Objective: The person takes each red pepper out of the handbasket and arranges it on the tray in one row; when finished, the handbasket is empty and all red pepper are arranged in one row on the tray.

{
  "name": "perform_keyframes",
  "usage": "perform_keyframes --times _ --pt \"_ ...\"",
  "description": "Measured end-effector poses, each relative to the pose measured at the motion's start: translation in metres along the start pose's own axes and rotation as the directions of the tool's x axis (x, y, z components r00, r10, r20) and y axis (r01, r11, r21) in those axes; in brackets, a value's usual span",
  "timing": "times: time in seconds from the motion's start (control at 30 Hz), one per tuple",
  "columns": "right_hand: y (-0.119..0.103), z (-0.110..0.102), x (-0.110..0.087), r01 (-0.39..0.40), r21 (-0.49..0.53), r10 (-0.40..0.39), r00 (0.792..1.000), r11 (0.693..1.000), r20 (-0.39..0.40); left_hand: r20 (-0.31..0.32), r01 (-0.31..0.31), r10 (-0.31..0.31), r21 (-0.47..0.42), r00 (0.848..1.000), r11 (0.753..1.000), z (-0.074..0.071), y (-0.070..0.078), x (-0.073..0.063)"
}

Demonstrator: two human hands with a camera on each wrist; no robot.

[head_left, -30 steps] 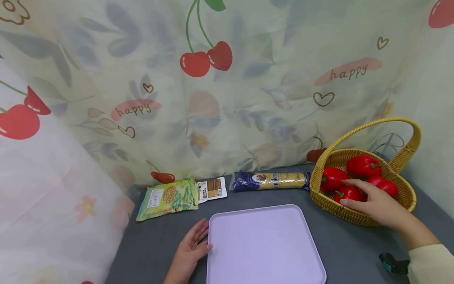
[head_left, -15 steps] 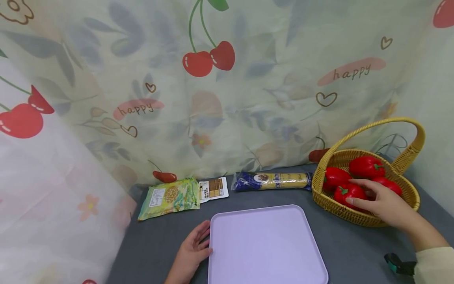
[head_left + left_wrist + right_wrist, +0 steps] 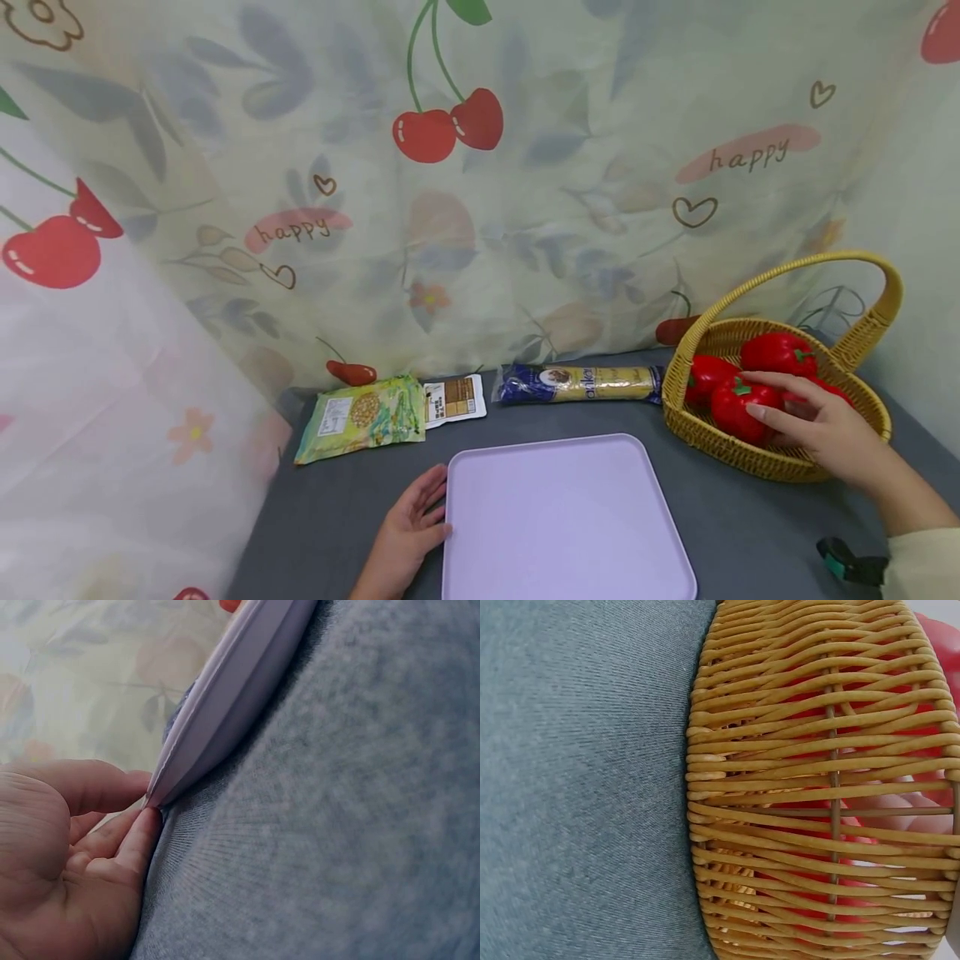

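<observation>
The peppers (image 3: 733, 415) are red, tray (image 3: 566, 517) lilac, backdrop (image 3: 525, 250) cherry-printed.

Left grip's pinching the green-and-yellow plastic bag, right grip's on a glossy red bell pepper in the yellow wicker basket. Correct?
No: the left grip pinches the flat pale-purple tray; the bag lies apart. Head view shows both. Right grip on the red pepper: correct.

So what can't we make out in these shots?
Tray, near edge: cut off by the head view's bottom.
Rightmost pepper: head view, partly behind the right hand.
Right hand's grip on front pepper: right wrist view, broken up by basket weave.
Green bag, label print: head view, too small.
</observation>
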State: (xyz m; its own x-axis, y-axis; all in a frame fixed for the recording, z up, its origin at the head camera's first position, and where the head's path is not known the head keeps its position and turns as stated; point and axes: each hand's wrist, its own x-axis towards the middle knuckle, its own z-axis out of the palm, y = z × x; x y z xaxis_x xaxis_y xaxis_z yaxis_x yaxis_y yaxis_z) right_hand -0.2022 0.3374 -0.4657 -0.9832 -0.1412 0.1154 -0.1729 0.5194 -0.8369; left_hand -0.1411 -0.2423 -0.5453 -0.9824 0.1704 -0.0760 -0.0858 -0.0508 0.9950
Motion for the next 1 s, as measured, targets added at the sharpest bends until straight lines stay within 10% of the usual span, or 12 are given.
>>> perform_keyframes --times 0.23,1.0 --pt "0.006 0.002 -0.004 0.033 0.210 -0.012 0.995 0.977 -0.101 -0.006 0.014 -0.014 0.004 1.000 1.000 0.000 0.001 -0.001" --pt "-0.044 0.027 -0.008 0.156 0.102 -0.142 0.981 0.982 -0.131 -0.015 0.026 -0.026 0.022 1.000 0.999 0.002 0.004 -0.002"
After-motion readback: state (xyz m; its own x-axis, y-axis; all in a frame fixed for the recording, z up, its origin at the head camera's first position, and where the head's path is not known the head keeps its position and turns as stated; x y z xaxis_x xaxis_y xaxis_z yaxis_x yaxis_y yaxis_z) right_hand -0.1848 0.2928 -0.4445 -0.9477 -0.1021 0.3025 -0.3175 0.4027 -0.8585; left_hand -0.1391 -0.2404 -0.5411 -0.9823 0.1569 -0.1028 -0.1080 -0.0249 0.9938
